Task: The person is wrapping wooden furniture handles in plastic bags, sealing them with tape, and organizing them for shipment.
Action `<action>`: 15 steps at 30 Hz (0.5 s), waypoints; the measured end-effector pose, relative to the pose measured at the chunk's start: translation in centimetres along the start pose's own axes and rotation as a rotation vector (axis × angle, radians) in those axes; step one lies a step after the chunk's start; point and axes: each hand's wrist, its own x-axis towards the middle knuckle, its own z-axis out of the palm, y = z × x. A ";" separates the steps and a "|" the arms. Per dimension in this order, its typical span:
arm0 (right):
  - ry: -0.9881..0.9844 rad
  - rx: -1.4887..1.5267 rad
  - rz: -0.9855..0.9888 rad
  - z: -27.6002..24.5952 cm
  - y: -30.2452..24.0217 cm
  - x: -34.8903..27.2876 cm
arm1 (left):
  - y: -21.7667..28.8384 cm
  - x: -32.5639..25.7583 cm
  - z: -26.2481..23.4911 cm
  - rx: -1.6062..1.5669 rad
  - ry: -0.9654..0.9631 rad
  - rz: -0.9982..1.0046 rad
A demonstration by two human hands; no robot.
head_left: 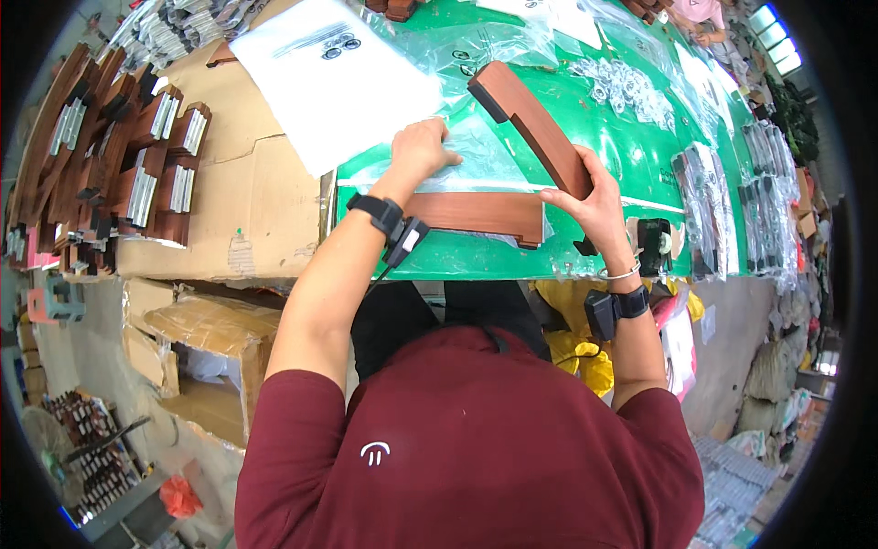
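My right hand [599, 203] grips the lower end of a reddish-brown wooden piece [540, 133]. It is long and angled, with a dark strip by its far end, and slants up to the left above the green tabletop. A clear plastic bag [489, 156] lies at the fingers of my left hand [422, 151], which are curled on its left edge. Under my left wrist a second wooden piece [480, 212] lies flat along the near side of the table. White plastic bags [338, 87] are spread just beyond my left hand.
Stacked wooden pieces with metal strips [142, 197] stand on cardboard [247, 192] at left. Small clear packets [626, 87] lie at the far right of the green tabletop [640, 165]. Wrapped bundles [704, 210] line the right edge, near a black object [652, 245]. Another person [700, 23] is far right.
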 end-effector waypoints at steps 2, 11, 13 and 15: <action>0.036 0.023 0.053 -0.1 0.6 -0.1 | -0.2 -0.4 -0.3 -0.148 0.039 0.094; 0.016 -0.028 -0.112 -2.2 -1.7 3.0 | 2.2 -15.4 1.2 -0.025 0.353 0.603; -0.102 -0.096 -0.219 -0.5 -3.0 3.4 | 1.7 -16.2 2.9 0.005 0.388 0.576; -0.155 -0.227 -0.296 1.9 -3.6 3.0 | 1.7 -16.5 3.7 0.037 0.423 0.555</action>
